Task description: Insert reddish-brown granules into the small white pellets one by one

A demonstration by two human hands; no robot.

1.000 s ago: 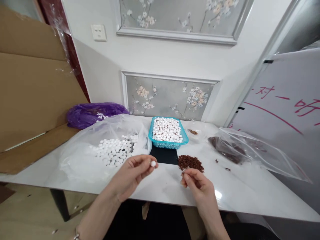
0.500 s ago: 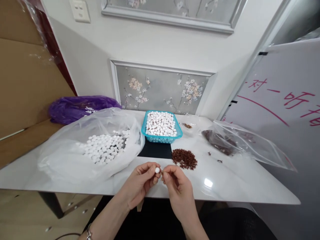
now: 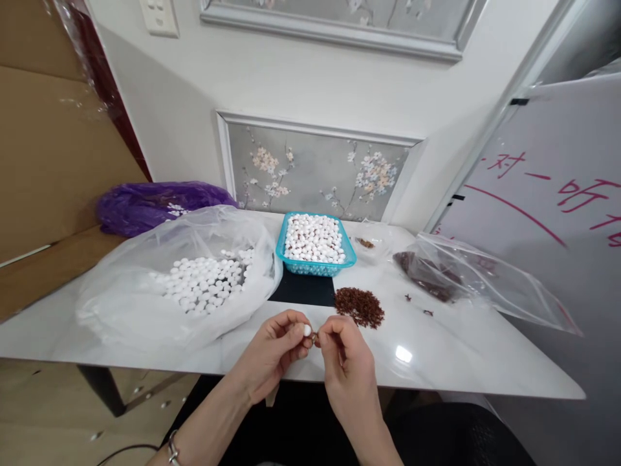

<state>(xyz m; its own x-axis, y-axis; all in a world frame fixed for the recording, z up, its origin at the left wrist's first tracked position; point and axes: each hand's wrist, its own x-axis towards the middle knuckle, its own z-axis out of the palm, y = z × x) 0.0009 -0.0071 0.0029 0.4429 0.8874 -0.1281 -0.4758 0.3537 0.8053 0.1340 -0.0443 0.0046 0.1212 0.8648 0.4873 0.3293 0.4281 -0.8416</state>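
Between its thumb and fingers my left hand point(image 3: 281, 346) pinches a small white ball point(image 3: 307, 330). Right beside it, my right hand point(image 3: 345, 353) is closed in a pinch on a tiny brownish piece point(image 3: 315, 338) that meets the ball's side; its exact kind is too small to make out. Both hands are over the table's front edge. Just beyond them lies a heap of small reddish-brown pieces point(image 3: 359, 307). Farther back, a blue plastic basket point(image 3: 316, 268) is filled with white balls, with brown bits showing among them.
A clear plastic bag point(image 3: 121, 304) of white balls spreads over the left of the table, with a purple bag point(image 3: 160, 197) behind. A zip bag point(image 3: 504, 285) with dark brown contents lies at right. A black mat point(image 3: 305, 289) sits before the basket. Several white balls lie on the floor.
The two hands have stayed close together, with the white ball turned slightly and the brownish piece now against it. The whole view has shifted a little.
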